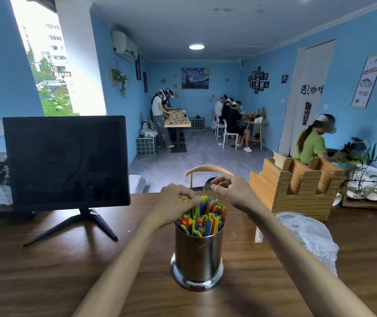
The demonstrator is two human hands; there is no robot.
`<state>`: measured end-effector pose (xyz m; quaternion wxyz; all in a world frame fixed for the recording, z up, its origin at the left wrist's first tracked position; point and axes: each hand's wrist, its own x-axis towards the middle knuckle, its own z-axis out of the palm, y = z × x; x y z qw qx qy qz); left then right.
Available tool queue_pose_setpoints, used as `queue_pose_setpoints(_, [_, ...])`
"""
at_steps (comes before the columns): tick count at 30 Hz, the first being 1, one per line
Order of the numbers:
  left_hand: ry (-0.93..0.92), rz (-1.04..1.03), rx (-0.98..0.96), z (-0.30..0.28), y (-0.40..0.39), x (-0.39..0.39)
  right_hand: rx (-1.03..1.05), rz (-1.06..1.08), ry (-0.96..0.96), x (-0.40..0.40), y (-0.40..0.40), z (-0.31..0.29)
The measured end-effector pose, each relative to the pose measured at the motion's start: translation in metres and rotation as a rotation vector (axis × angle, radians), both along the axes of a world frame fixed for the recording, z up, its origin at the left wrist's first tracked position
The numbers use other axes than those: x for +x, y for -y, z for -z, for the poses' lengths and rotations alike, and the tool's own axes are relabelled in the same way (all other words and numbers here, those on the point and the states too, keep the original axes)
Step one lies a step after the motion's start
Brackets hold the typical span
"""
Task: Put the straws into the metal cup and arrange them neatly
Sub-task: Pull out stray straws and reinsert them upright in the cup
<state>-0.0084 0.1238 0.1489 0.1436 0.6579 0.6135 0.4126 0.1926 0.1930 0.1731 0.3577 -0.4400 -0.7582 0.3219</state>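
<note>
A shiny metal cup (197, 255) stands upright on the wooden table (45, 271), in the middle near me. It is packed with several coloured straws (202, 217) in red, blue, green and yellow, their tops fanning out above the rim. My left hand (175, 200) is at the far left of the bunch, its curled fingers gripping some of the straw tops. My right hand (229, 188) hovers just behind and to the right of the straws, fingers loosely curled, with no straw visible in it.
A black monitor (66, 161) on a stand sits at the left of the table. A wooden holder (297, 191) stands at the right, with a crumpled clear plastic bag (308, 234) in front of it. A chair back (208, 170) shows behind the table. Several people work farther back.
</note>
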Motion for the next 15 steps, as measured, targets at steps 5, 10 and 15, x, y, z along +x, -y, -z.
queue_pose_setpoints(5, [0.019, -0.128, 0.084, -0.007, 0.003, -0.007, 0.02, 0.003, 0.023, -0.003, -0.001, 0.003])
queue_pose_setpoints(10, [-0.073, -0.106, 0.012, 0.005, 0.0, -0.011, 0.014, -0.013, 0.019, -0.003, -0.001, 0.009])
queue_pose_setpoints(15, [-0.137, -0.139, 0.104, 0.009, -0.002, -0.011, 0.006, -0.034, 0.033, -0.002, -0.001, 0.014])
